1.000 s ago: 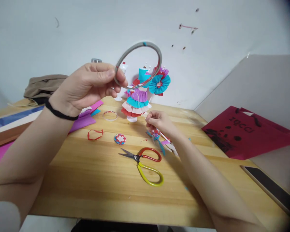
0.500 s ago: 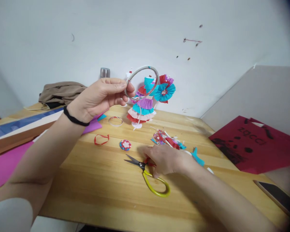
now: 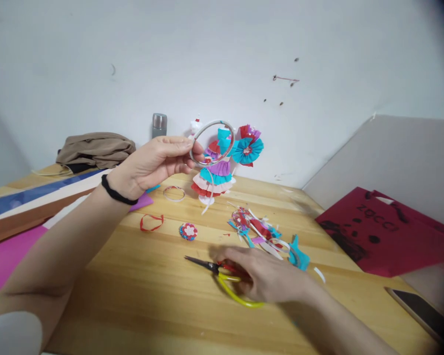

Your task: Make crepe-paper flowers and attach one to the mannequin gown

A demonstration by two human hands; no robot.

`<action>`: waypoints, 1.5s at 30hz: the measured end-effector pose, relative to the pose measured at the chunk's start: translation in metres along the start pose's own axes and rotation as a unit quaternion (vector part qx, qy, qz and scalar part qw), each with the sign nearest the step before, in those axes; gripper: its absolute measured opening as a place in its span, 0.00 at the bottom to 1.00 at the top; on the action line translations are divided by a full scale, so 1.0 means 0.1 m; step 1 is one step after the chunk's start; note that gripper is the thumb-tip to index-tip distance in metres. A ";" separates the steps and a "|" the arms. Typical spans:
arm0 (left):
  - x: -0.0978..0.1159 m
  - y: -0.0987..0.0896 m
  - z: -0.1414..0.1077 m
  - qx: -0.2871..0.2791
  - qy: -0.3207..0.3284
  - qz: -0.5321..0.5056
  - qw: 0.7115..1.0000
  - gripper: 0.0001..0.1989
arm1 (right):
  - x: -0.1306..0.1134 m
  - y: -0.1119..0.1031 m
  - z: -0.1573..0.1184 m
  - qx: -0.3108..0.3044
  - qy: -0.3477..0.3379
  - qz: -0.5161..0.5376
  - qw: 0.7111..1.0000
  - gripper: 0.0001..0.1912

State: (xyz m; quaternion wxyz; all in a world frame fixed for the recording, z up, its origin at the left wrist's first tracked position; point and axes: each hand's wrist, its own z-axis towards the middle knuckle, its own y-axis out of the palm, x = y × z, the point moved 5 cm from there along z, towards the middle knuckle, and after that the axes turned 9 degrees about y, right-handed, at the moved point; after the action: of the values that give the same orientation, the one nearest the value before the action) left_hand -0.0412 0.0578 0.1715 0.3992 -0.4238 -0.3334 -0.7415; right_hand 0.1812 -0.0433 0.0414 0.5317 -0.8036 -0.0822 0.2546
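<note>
My left hand (image 3: 166, 160) is raised above the table, thumb and fingers pinched on the edge of a narrow roll of tape (image 3: 234, 140). A thin pale strip (image 3: 210, 190) hangs below the roll. Lower down, my right hand (image 3: 259, 273) is wrapped round the handles of scissors (image 3: 240, 298) with yellow and red grips. Their dark blades are together and point left. Beyond the blades lie a small red, white and blue flower rosette (image 3: 188, 231) and a red ribbon loop (image 3: 151, 223). Behind the roll stands a ruffled paper-dress figure (image 3: 216, 182), partly covered by it.
Paper and ribbon scraps (image 3: 259, 229) lie beyond my right hand, with a blue scrap (image 3: 299, 254) beside them. Another thin ring (image 3: 174, 194) rests near the figure. Coloured sheets (image 3: 33, 217) and brown cloth (image 3: 96, 150) are left; a red bag (image 3: 385, 236) and phone (image 3: 418, 310) are right.
My right hand has closed round the scissors' handles, and the blades have come together from apart. My left hand still holds the tape roll; the whole view has shifted slightly.
</note>
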 end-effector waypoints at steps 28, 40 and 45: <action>-0.93 0.73 -0.18 -0.103 -0.051 -0.129 0.985 0.08 | 0.20 0.21 0.28 0.110 -0.034 0.835 0.537 0.26; -0.71 0.50 -0.02 -0.054 0.026 -0.027 0.998 0.11 | 0.45 0.07 0.20 0.207 0.163 0.364 0.893 0.25; -0.48 0.39 0.01 -0.042 0.067 0.063 0.995 0.10 | 0.39 0.02 0.13 0.188 0.273 0.006 0.943 0.15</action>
State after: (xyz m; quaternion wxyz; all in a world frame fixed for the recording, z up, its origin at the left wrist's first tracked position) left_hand 0.0086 0.0551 0.1351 0.4481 -0.4097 -0.2473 -0.7551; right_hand 0.2081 -0.0182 0.0229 0.6737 -0.7280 0.1204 0.0392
